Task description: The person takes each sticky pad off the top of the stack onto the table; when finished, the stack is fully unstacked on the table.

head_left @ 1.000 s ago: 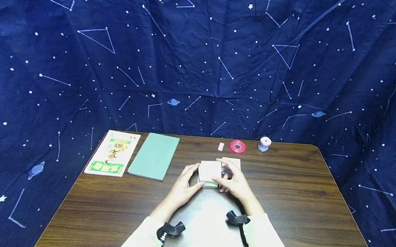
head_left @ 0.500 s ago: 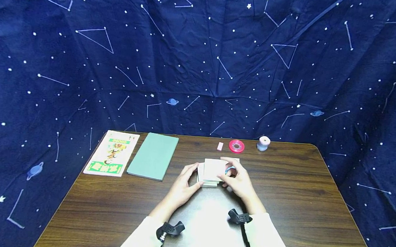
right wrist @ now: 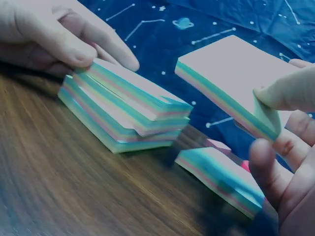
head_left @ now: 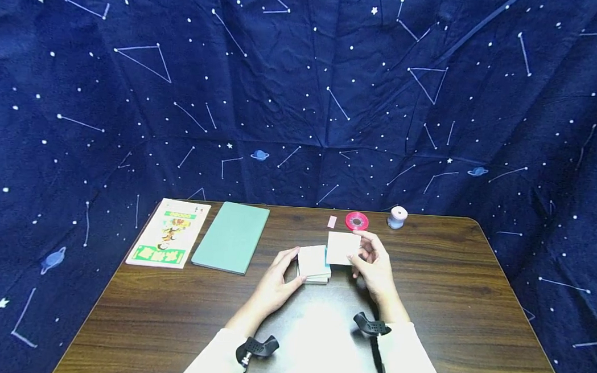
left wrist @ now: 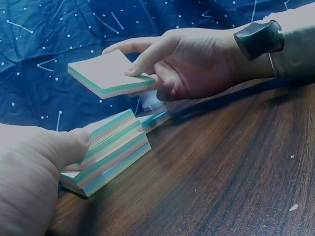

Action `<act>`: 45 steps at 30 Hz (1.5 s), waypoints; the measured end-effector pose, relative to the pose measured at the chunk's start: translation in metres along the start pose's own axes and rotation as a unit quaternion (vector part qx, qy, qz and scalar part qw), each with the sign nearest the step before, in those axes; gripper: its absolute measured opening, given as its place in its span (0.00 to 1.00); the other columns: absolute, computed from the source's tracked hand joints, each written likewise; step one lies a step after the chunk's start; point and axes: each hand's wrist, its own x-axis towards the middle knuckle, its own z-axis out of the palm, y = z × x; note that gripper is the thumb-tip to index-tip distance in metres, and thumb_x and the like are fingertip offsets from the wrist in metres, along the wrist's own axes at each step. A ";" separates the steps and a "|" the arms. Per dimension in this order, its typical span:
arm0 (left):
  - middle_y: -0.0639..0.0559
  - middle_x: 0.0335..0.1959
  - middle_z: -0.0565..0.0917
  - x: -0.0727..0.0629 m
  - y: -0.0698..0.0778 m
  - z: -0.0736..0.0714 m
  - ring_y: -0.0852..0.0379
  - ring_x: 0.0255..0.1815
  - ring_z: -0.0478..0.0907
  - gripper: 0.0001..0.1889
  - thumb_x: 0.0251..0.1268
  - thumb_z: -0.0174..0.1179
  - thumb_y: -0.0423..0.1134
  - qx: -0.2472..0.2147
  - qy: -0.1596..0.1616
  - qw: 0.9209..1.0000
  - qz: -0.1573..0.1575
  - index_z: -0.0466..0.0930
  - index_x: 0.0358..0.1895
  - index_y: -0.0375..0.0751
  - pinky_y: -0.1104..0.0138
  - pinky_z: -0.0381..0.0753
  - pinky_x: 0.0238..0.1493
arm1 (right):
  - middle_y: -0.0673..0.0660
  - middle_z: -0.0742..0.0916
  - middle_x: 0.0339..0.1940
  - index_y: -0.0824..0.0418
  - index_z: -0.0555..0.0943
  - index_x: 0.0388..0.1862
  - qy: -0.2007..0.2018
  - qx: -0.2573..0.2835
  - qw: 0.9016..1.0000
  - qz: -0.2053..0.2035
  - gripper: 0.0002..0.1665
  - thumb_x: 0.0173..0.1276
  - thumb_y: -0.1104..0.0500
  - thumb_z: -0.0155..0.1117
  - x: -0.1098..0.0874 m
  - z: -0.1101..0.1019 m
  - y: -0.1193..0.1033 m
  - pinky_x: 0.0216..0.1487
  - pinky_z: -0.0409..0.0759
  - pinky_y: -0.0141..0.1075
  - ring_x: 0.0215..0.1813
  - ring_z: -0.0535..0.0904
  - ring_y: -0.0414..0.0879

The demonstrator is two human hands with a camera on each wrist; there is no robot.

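My right hand (head_left: pixel 377 271) pinches a square pad of sticky notes (head_left: pixel 342 248) between thumb and fingers, raised above the table. The pad is white on top with green, yellow and pink layers along its edge, plain in the left wrist view. With thumb and fingers at its left side, my left hand (head_left: pixel 274 283) holds a slightly uneven stack of similar sticky note pads (right wrist: pixel 128 108) standing on the table. Another sticky note pad (right wrist: pixel 221 177) lies on the table beside the stack, below the raised pad; from the head it is mostly hidden.
At the back of the wooden table (head_left: pixel 466 299) are a small pink eraser-like block (head_left: pixel 331 221), a red ring-shaped roll (head_left: pixel 357 220) and a white-and-blue spool-like item (head_left: pixel 397 217). A green notebook (head_left: pixel 231 236) and an illustrated booklet (head_left: pixel 169 233) lie left. A starry blue cloth hangs behind.
My right hand has lifted the top pad off the stack and carried it right and away from me, over the pad lying there. My left hand has stayed at the stack.
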 end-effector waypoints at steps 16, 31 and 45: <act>0.42 0.80 0.72 0.000 -0.001 0.000 0.40 0.85 0.67 0.39 0.76 0.70 0.43 -0.014 -0.004 1.000 -0.002 0.66 0.84 0.39 0.43 0.65 0.85 | 0.50 0.82 0.40 0.63 0.75 0.79 0.107 -0.015 0.994 0.013 0.32 0.78 0.74 0.61 0.002 -0.032 -0.011 0.17 0.65 0.25 0.26 0.70 0.35; 0.43 0.81 0.72 -0.001 0.001 -0.001 0.41 0.85 0.68 0.39 0.76 0.69 0.44 -0.009 -0.006 1.000 -0.006 0.66 0.85 0.41 0.43 0.65 0.85 | 0.52 0.81 0.36 0.63 0.82 0.71 0.208 -0.161 0.964 0.046 0.28 0.74 0.74 0.64 0.004 -0.069 -0.018 0.32 0.73 0.23 0.34 0.74 0.35; 0.42 0.81 0.71 -0.001 0.002 -0.002 0.40 0.85 0.67 0.39 0.76 0.69 0.44 -0.009 -0.007 1.000 -0.003 0.65 0.84 0.39 0.42 0.65 0.85 | 0.71 0.85 0.48 0.65 0.84 0.69 0.218 -0.383 0.897 0.031 0.29 0.68 0.66 0.71 0.002 -0.070 -0.013 0.48 0.73 0.44 0.46 0.79 0.57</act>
